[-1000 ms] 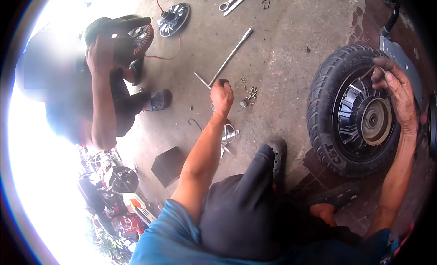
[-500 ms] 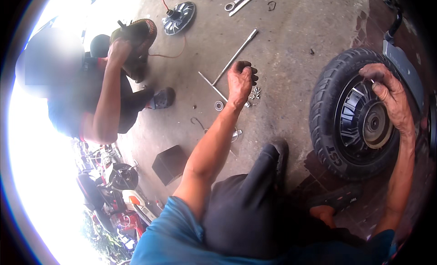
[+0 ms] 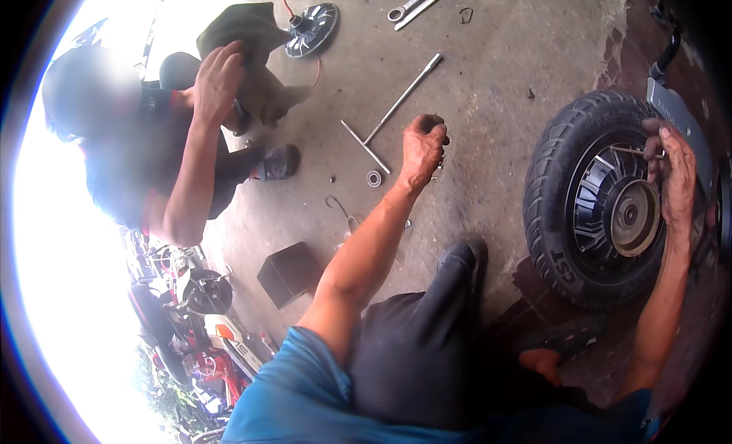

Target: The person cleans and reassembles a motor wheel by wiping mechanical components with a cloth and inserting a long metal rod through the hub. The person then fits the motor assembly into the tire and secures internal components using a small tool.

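Observation:
My left hand hovers over the concrete with its fingers curled closed; whatever they hold is hidden. A few small metal pieces lie partly behind it. Near it on the floor are a T-handle wrench and a ring-shaped bearing. On the right, my right hand pinches a thin metal rod, perhaps a hex key, whose free tip reaches over the hub rim. Below that hand is a scooter wheel with a thick black tyre and a finned black hub.
A co-worker at the left handles a large dark object. Beyond my left arm sit a dark box and a bent wire. A finned hub cover and a combination wrench lie farther off. Parked motorbikes stand lower left.
My right hand has turned and shifted, and the rod now shows clearly between its fingers. My left hand stays curled near the small pieces. The co-worker's dark object has turned.

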`<state>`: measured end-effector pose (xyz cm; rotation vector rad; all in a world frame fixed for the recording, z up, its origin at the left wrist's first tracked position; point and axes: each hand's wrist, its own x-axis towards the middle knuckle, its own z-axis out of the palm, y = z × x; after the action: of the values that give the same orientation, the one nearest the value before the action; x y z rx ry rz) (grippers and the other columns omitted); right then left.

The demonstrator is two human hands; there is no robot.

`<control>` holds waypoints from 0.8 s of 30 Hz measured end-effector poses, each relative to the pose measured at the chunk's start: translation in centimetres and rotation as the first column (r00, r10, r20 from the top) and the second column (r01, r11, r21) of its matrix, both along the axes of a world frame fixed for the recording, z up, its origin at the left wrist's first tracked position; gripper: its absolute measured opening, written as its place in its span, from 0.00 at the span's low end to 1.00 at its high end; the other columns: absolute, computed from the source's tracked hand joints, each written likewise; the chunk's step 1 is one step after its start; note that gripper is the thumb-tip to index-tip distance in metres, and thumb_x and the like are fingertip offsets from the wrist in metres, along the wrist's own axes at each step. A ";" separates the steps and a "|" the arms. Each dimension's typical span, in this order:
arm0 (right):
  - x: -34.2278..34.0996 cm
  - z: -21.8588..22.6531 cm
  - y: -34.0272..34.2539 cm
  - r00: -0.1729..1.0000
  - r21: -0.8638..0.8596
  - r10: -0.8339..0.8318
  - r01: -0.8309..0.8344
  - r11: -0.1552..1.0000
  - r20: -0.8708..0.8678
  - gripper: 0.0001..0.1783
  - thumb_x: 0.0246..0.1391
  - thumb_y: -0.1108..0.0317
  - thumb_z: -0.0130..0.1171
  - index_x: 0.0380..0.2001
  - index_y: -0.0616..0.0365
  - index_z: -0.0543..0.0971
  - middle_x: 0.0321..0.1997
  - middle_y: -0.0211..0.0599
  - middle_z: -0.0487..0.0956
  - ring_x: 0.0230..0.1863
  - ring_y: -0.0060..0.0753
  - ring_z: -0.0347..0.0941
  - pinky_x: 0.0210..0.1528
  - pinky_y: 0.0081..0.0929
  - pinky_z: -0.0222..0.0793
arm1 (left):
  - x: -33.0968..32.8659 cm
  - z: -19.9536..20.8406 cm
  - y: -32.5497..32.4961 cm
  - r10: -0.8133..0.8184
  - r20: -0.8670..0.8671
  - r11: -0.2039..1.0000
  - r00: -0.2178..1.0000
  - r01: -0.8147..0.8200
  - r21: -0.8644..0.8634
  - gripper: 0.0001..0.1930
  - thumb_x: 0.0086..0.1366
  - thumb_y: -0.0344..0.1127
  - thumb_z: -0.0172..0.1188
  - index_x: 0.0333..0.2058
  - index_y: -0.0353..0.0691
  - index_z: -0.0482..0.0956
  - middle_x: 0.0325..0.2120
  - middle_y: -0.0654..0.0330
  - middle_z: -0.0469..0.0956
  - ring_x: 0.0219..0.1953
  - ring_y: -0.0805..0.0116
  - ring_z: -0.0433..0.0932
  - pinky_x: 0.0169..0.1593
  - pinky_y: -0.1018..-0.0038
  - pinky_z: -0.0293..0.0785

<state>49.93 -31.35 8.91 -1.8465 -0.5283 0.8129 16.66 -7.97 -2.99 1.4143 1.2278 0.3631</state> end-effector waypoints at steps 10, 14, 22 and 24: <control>0.4 -1.5 -2.4 0.914 0.321 -0.052 0.195 0.927 -0.403 0.20 0.64 0.62 0.46 0.54 0.62 0.72 0.45 0.38 0.77 0.40 0.23 0.72 0.44 0.24 0.73 | 2.1 1.9 -1.0 -0.036 0.016 0.998 0.999 0.037 -0.048 0.19 0.60 0.39 0.56 0.44 0.28 0.75 0.25 0.57 0.77 0.22 0.75 0.72 0.24 0.78 0.68; -1.7 -0.9 -1.6 0.941 0.424 0.031 0.122 0.898 -0.336 0.20 0.65 0.63 0.46 0.55 0.63 0.72 0.51 0.41 0.76 0.45 0.27 0.74 0.50 0.28 0.72 | 2.1 2.8 -0.7 -0.074 0.059 0.997 0.996 0.075 -0.010 0.18 0.59 0.34 0.54 0.45 0.27 0.75 0.26 0.56 0.78 0.22 0.73 0.73 0.26 0.76 0.71; -3.2 -1.7 -0.7 0.719 0.092 -0.045 -0.027 0.995 0.693 0.15 0.65 0.68 0.49 0.48 0.65 0.78 0.47 0.42 0.81 0.47 0.32 0.77 0.50 0.26 0.72 | 3.0 3.4 -1.6 -0.012 0.197 1.000 0.980 0.016 -0.021 0.18 0.60 0.31 0.56 0.46 0.25 0.74 0.32 0.51 0.81 0.30 0.67 0.79 0.32 0.73 0.76; -3.5 -1.4 -0.4 0.549 0.024 -0.007 -0.024 0.999 0.836 0.13 0.63 0.71 0.50 0.47 0.64 0.79 0.45 0.43 0.81 0.45 0.36 0.77 0.47 0.26 0.71 | 3.1 3.6 -1.3 -0.043 0.160 0.997 0.986 0.052 -0.055 0.18 0.59 0.32 0.59 0.46 0.25 0.74 0.33 0.51 0.81 0.32 0.66 0.81 0.34 0.73 0.76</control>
<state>46.41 -31.77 7.53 -2.1327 -1.1415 -0.1760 19.79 -9.28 0.59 1.3356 1.0654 0.3959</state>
